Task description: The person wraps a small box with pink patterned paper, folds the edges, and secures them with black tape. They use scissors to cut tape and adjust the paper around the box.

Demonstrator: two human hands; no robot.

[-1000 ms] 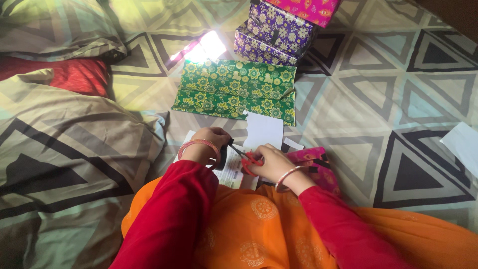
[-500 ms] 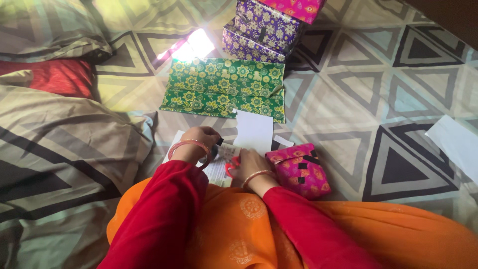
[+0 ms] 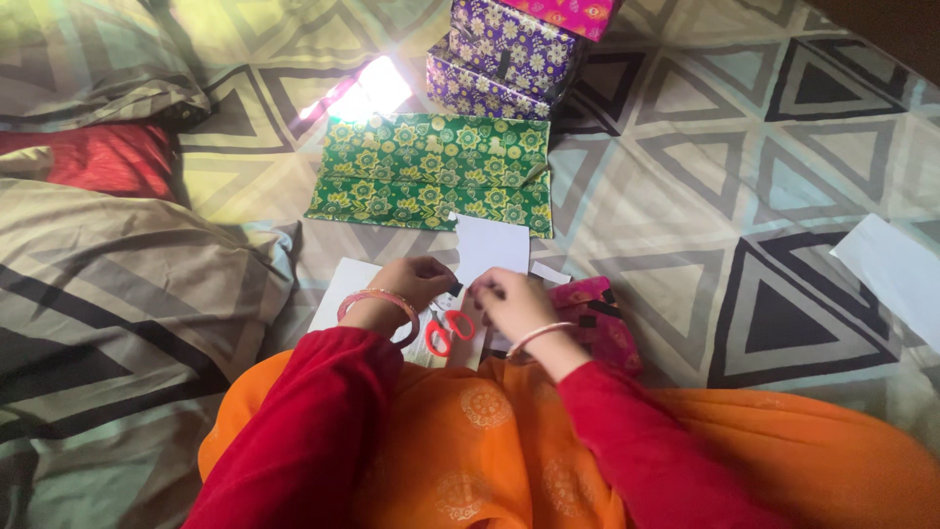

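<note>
My left hand pinches a small black piece of tape at its fingertips. My right hand is curled just to the right of it, fingertips almost meeting the piece; I cannot tell whether they grip it. Red-handled scissors lie on a white sheet below both hands, held by neither. A pink patterned wrapped box with black tape strips sits right of my right wrist. A white paper piece lies just beyond the hands.
Green floral wrapping paper lies spread further away, with stacked purple boxes and a pink box behind it. A white sheet lies far right, a red cushion and a rumpled blanket on the left.
My right hand has let go of the scissors, which now lie on the white sheet, and has moved up to meet the left hand's fingertips.
</note>
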